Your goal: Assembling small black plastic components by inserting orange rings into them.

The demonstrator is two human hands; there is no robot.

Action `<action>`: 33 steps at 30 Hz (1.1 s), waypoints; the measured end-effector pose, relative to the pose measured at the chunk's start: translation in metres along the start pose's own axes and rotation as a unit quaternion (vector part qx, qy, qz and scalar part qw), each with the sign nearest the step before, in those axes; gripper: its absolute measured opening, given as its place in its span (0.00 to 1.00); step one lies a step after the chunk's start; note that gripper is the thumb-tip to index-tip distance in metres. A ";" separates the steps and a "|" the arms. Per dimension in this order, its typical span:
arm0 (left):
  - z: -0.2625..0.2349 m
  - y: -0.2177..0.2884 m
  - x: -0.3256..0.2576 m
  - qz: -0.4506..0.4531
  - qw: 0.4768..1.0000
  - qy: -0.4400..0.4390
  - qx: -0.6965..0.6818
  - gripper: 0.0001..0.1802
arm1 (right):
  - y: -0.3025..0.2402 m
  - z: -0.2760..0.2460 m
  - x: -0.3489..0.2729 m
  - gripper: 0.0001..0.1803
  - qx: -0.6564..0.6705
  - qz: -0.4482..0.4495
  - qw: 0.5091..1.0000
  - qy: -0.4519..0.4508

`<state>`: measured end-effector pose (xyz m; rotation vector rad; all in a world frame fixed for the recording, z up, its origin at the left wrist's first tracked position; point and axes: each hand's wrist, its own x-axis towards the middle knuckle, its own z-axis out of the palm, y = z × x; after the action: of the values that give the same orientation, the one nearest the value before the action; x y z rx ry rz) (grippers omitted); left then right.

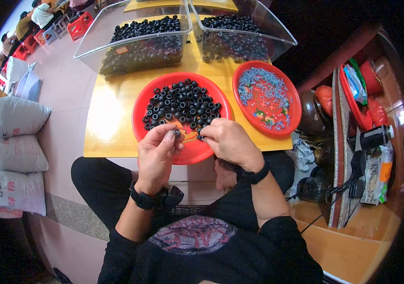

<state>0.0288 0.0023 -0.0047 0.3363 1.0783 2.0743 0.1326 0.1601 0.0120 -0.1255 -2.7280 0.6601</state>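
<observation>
A small black bead (177, 134) is pinched between the thumb and fingers of the left hand (156, 150), above the near part of a red plate (140, 97). The right hand (233, 142) is held apart from it, fingertips bent down at another dark bead (199, 137); whether that one is gripped cannot be told. More black beads (180, 102) are heaped in the plate. The pinched bead could be dropped if its round side is squeezed unevenly. The plate's near rim is set past the edge of the yellow tabletop (105, 113), so beads could be spilled if it is pressed down there.
</observation>
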 end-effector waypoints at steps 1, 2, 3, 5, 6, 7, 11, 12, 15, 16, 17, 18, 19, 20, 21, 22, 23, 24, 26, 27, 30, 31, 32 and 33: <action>-0.001 0.000 0.000 0.000 1.000 0.000 -0.004 0.09 | -0.001 0.003 0.001 0.06 -0.024 -0.006 1.000 -0.015; -0.001 0.001 0.001 0.000 1.000 0.000 -0.007 0.09 | -0.003 0.004 0.002 0.05 -0.031 0.004 0.999 -0.017; -0.001 0.001 0.001 0.001 1.000 0.000 -0.007 0.09 | -0.005 0.005 0.002 0.05 -0.031 0.003 0.999 -0.017; -0.002 0.001 0.002 0.000 1.000 0.007 -0.007 0.09 | -0.008 0.008 0.005 0.04 -0.042 0.005 0.999 -0.029; -0.003 0.001 0.002 0.001 1.000 0.007 -0.007 0.09 | -0.010 0.010 0.006 0.04 -0.042 0.004 0.999 -0.028; -0.004 0.000 0.002 0.000 1.000 0.005 -0.007 0.09 | -0.012 0.012 0.007 0.04 -0.059 0.000 0.998 -0.029; -0.003 0.000 0.001 -0.008 1.000 0.003 -0.018 0.09 | -0.013 0.014 0.007 0.04 -0.079 -0.010 0.997 -0.008; -0.004 -0.001 0.001 -0.016 1.000 -0.004 -0.026 0.09 | -0.011 0.015 0.006 0.04 -0.080 -0.013 0.997 -0.004; -0.002 0.001 -0.001 -0.035 0.999 -0.003 -0.024 0.11 | -0.008 0.017 0.007 0.04 0.035 -0.036 0.996 0.080; -0.002 0.001 -0.001 -0.034 0.999 -0.003 -0.022 0.11 | -0.011 0.014 0.008 0.04 0.122 0.019 0.990 0.068; -0.002 0.002 0.000 -0.037 0.999 -0.005 -0.019 0.11 | -0.013 0.012 0.009 0.04 0.208 0.074 0.974 0.055; -0.001 0.002 -0.001 -0.042 0.999 -0.006 -0.017 0.11 | -0.014 0.012 0.009 0.04 0.315 0.175 0.933 0.010; -0.001 0.002 -0.001 -0.044 0.999 -0.006 -0.017 0.11 | -0.016 0.011 0.011 0.04 0.315 0.177 0.932 0.009; -0.001 0.002 -0.001 -0.042 0.999 -0.010 -0.013 0.11 | -0.017 0.008 0.013 0.04 0.398 0.194 0.897 0.001; 0.000 0.002 0.000 -0.038 0.999 -0.014 -0.008 0.11 | -0.018 0.006 0.015 0.05 0.476 0.210 0.854 -0.008; 0.000 0.002 0.000 -0.040 0.999 -0.019 -0.007 0.11 | -0.017 0.005 0.015 0.07 0.494 0.199 0.846 -0.005; 0.001 0.001 0.000 -0.042 0.999 -0.018 -0.008 0.11 | -0.016 0.005 0.015 0.07 0.494 0.201 0.846 -0.005; 0.002 0.002 0.000 -0.043 0.999 -0.023 -0.006 0.11 | -0.015 0.006 0.014 0.07 0.514 0.191 0.836 -0.004; 0.002 0.001 0.001 -0.045 0.999 -0.027 -0.004 0.11 | -0.014 0.006 0.014 0.07 0.534 0.182 0.826 -0.003; 0.002 0.001 0.001 -0.045 0.998 -0.031 -0.010 0.11 | -0.016 0.005 0.014 0.07 0.522 0.188 0.832 -0.014; 0.000 0.000 0.001 -0.044 0.998 -0.036 -0.018 0.12 | -0.020 0.004 0.015 0.08 0.533 0.205 0.821 -0.017; 0.000 0.000 0.001 -0.041 0.998 -0.038 -0.019 0.12 | -0.021 0.004 0.015 0.08 0.556 0.214 0.803 -0.009; 0.000 -0.001 0.001 -0.042 0.998 -0.038 -0.019 0.12 | -0.020 0.004 0.014 0.08 0.555 0.214 0.803 -0.009; 0.000 -0.001 0.000 -0.038 0.998 -0.040 -0.022 0.12 | -0.019 0.003 0.013 0.08 0.548 0.214 0.808 -0.016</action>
<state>0.0291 0.0028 -0.0056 0.3480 0.9807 1.9974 0.1189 0.1438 0.0223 -0.4334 -1.9014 2.2221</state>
